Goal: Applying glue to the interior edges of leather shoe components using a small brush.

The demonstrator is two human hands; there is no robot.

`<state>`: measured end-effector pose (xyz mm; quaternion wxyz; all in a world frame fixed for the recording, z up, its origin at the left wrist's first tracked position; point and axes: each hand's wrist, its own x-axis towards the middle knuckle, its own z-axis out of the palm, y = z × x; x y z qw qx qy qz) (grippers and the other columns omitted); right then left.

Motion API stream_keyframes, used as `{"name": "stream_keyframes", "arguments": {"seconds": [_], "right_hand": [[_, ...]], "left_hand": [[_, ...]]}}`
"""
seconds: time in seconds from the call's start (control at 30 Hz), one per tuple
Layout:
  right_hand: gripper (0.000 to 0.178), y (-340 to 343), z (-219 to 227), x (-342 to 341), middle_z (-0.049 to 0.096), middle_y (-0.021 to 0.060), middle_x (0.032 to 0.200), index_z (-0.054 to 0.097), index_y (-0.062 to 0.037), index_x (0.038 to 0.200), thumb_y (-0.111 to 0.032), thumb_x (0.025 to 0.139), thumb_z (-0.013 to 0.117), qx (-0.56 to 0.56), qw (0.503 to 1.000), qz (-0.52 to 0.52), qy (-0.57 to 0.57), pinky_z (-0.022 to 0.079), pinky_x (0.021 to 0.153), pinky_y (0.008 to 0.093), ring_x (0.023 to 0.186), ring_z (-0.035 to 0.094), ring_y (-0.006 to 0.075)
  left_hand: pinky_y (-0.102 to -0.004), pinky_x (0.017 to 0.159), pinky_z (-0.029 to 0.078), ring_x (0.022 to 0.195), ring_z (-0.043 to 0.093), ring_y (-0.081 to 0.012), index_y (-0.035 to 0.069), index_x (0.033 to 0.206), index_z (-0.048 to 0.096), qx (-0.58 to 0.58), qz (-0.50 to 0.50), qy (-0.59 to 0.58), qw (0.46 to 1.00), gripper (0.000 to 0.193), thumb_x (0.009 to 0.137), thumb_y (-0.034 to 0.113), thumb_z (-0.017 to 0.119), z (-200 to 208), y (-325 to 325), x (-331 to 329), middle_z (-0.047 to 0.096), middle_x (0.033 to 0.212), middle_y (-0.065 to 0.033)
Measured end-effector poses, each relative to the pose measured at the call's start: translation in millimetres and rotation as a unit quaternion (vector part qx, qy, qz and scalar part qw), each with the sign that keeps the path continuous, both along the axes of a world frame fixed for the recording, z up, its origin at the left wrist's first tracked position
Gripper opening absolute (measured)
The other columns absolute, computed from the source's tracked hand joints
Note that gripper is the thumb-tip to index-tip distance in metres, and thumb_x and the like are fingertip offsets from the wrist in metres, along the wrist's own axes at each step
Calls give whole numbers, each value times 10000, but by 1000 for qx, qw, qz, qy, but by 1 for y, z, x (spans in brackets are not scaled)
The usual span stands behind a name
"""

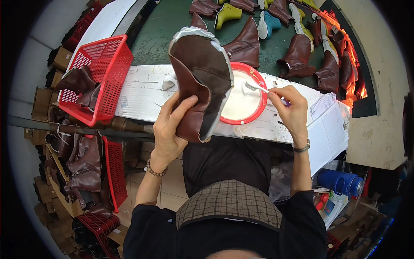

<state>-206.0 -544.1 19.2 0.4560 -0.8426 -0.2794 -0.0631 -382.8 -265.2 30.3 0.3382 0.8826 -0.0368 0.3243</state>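
My left hand (169,129) grips a brown leather boot upper (205,58) by its lower part, thumb on the outer leather. The upper is tilted so its dark inside faces up, and a whitish band runs along its edge. In my right hand (293,110), a small white-handled brush (257,87) is pinched between the fingers. Its head hangs over a red-rimmed bowl (264,97) of creamy white liquid (236,108). The upper partly hides the bowl's left side. Brush and upper are apart.
The bowl stands on a white board (140,93). At left, a red basket (116,77) holds brown leather pieces. Several brown boots (248,41) lie on the green surface beyond, near a glowing orange heater (351,60). Papers (330,134) and a blue bottle (340,182) are at right.
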Motion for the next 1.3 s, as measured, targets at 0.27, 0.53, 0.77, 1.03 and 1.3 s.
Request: {"name": "stream_keyframes", "arguments": {"seconds": [0.27, 0.53, 0.77, 1.03, 1.3], "right_hand": [[189, 16, 29, 25, 653, 36, 877, 781, -26, 1055, -21, 866, 785, 139, 984, 34, -108, 446, 608, 223, 726, 576, 76], [163, 1, 23, 0, 667, 35, 873, 791, -24, 985, -16, 824, 815, 110, 986, 101, -79, 454, 600, 213, 721, 592, 72], [170, 12, 28, 2, 668, 24, 885, 798, -33, 1009, -31, 840, 811, 122, 986, 58, -95, 399, 555, 198, 691, 580, 50], [206, 17, 23, -16, 676, 46, 892, 802, -34, 1005, -17, 803, 838, 137, 979, 132, -71, 503, 627, 228, 738, 636, 103], [154, 16, 26, -15, 677, 48, 844, 794, -21, 969, -28, 818, 820, 111, 982, 149, -26, 469, 596, 226, 719, 626, 98]], "left_hand": [[-426, 970, 530, 1156, 650, -385, 107, 1237, 696, -23, -98, 48, 994, 561, 698, 67, 848, 6, -11, -5, 599, 1370, -232], [-419, 983, 526, 1200, 644, -407, 66, 1288, 632, -78, -50, -40, 995, 549, 773, -36, 794, 1, -9, -1, 545, 1418, -294], [-499, 1062, 484, 1308, 550, -462, 110, 1192, 710, 50, -4, -72, 996, 498, 717, 79, 855, 5, -7, 12, 513, 1471, -285], [-498, 1081, 467, 1328, 525, -470, 168, 1231, 726, 73, 39, -134, 988, 507, 740, 92, 827, 2, -10, 53, 511, 1489, -255], [-489, 1066, 486, 1336, 510, -470, 246, 1265, 719, 117, 79, -172, 975, 568, 726, 94, 812, -6, -7, 103, 501, 1509, -216]]}}
